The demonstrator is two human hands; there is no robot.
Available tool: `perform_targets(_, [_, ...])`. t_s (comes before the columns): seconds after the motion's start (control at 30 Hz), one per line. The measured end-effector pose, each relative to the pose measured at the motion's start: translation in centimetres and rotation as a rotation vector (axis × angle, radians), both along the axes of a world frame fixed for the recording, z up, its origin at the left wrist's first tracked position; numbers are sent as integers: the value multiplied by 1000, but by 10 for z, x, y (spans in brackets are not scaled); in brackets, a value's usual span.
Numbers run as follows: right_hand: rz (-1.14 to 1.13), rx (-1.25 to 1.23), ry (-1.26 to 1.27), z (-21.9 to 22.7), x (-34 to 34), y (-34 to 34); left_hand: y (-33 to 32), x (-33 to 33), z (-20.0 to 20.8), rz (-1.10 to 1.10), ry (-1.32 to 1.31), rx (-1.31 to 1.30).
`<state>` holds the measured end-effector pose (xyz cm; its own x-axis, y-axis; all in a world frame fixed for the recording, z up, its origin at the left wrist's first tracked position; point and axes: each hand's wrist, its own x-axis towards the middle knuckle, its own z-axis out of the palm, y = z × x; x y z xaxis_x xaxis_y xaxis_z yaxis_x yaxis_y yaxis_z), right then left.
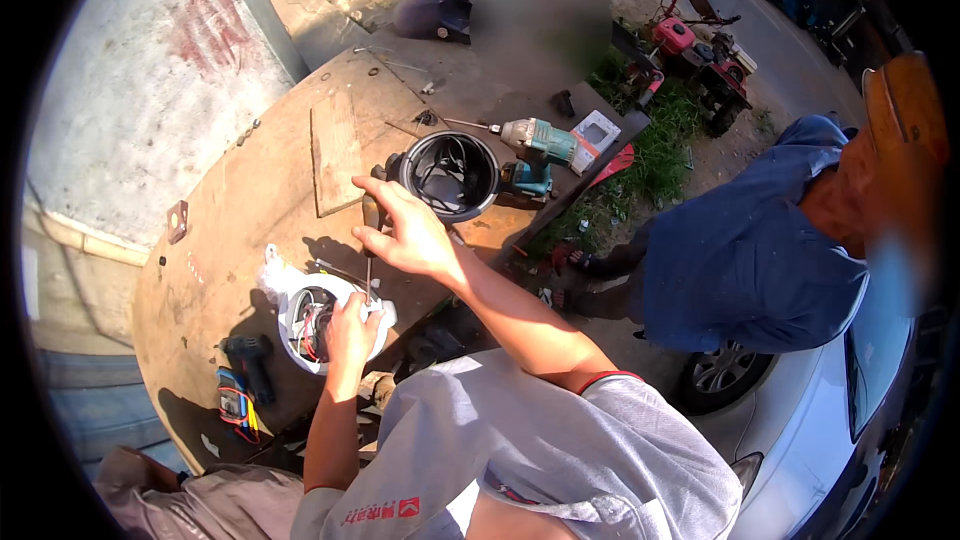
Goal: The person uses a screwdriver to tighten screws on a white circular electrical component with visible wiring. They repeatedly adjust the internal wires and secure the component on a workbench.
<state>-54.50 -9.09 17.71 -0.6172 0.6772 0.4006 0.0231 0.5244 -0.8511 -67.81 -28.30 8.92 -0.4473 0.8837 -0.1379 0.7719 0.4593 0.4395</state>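
Note:
My right hand point(408, 235) holds a screwdriver point(373, 212) by its dark handle, between thumb and fingers. The thin shaft points down to the rim of a round white housing point(293, 325). My left hand point(350, 335) grips that housing at its near right side, fingertips close to the screwdriver's tip. Red, white and dark wires point(317, 320) show inside the housing. Just beyond my right hand stands a round black pot-like shell point(490, 180) with black cables in it. Crumpled clear plastic point(272, 270) lies against the housing's far left side.
Right of the black shell is a teal power driver point(540, 150) with a long bit, beside a white box point(597, 135). A plank point(337, 155), a dark drill point(250, 365) and a multimeter point(236, 405) lie on the wooden table point(225, 250). A person in blue point(750, 230) is at right, near a white car point(810, 430).

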Motion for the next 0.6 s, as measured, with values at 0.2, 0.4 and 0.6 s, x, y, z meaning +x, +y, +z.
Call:
perform_targets(0.2, [-67,144,53,-10,-16,8,-5,2,11,103,-12,15])
perform_targets(0.4, [151,-108,171,-14,-13,6,-7,6,10,89,-24,98])
perform_targets(0.6, [7,106,154,-10,-8,-3,-3,8,12,128,-8,20])
